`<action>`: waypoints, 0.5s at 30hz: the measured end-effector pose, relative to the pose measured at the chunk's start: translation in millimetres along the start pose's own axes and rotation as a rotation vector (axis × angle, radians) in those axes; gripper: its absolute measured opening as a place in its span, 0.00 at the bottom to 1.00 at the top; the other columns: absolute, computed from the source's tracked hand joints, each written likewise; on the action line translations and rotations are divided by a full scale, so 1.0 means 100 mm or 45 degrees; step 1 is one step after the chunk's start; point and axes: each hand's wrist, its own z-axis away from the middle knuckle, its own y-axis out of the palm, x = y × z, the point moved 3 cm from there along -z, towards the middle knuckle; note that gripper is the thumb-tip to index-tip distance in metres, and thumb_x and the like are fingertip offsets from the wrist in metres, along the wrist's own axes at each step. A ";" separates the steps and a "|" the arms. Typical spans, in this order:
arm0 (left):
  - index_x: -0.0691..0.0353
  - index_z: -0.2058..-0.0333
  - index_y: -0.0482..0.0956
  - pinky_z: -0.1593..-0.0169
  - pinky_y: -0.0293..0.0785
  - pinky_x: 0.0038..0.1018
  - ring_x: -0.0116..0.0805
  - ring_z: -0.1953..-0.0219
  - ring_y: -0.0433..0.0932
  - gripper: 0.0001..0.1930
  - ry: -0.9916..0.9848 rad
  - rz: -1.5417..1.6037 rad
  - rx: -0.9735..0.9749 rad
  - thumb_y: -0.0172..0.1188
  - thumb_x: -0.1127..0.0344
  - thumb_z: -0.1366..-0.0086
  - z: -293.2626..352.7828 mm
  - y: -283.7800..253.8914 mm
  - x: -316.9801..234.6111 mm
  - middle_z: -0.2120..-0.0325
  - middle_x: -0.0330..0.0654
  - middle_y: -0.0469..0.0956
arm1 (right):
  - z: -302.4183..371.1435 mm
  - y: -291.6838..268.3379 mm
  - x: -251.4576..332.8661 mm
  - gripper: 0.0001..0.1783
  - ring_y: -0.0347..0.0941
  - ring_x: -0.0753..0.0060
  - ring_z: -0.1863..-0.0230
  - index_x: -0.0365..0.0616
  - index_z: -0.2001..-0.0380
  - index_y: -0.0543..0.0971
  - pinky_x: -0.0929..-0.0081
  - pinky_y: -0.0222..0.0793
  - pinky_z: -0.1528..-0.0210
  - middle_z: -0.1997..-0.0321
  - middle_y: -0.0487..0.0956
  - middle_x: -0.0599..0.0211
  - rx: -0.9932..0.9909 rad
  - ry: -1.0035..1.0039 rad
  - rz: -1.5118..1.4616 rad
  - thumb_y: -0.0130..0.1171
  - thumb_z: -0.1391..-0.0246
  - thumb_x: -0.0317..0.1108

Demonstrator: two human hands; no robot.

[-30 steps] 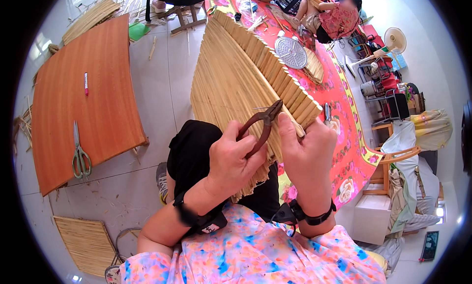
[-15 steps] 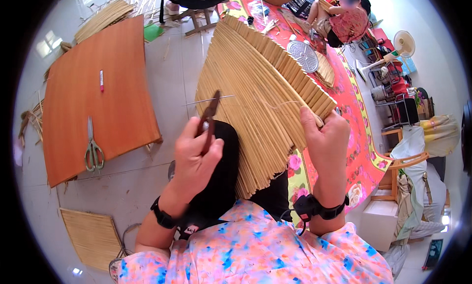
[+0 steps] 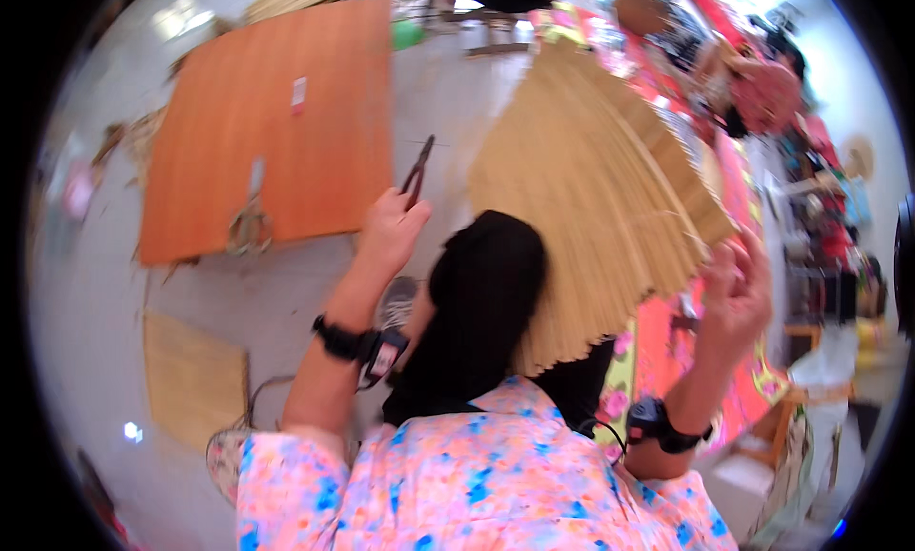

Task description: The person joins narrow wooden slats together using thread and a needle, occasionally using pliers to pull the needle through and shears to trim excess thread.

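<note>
Left hand: was closed around dark pliers; I saw a thin needle across their tips
Right hand: was half-curled at the right corner of the stalk panel; I could not tell whether it gripped
Stalk panel: slanted beside the black-clad knee
Desk: bore scissors

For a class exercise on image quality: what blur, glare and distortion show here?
Head view: blur softens the slatted panel and smears the scissors; head view: glare whitens the floor at upper left; head view: edges of the orange board bow.
</note>
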 end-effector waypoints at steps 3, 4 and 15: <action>0.70 0.74 0.79 0.61 0.72 0.42 0.56 0.66 0.78 0.20 -0.464 -0.111 0.083 0.53 0.53 0.44 -0.17 -0.18 0.51 0.71 0.59 0.79 | 0.07 -0.08 -0.13 0.16 0.71 0.87 0.73 0.34 0.53 0.78 0.87 0.66 0.73 0.69 0.78 0.70 0.060 0.109 0.081 0.58 0.38 0.35; 0.69 0.72 0.80 0.59 0.73 0.42 0.56 0.64 0.79 0.20 -0.525 -0.204 0.031 0.52 0.53 0.44 -0.20 -0.30 0.61 0.69 0.60 0.79 | 0.09 -0.08 -0.16 0.15 0.71 0.87 0.73 0.34 0.54 0.78 0.87 0.66 0.73 0.69 0.79 0.70 0.081 0.074 0.053 0.57 0.38 0.35; 0.61 0.51 0.79 0.45 0.71 0.43 0.57 0.44 0.71 0.23 -0.870 -0.749 0.091 0.54 0.55 0.43 -0.45 -0.54 1.09 0.42 0.56 0.66 | 0.14 -0.11 -0.33 0.14 0.73 0.85 0.74 0.36 0.56 0.80 0.86 0.70 0.71 0.71 0.78 0.71 0.095 0.048 0.088 0.55 0.36 0.35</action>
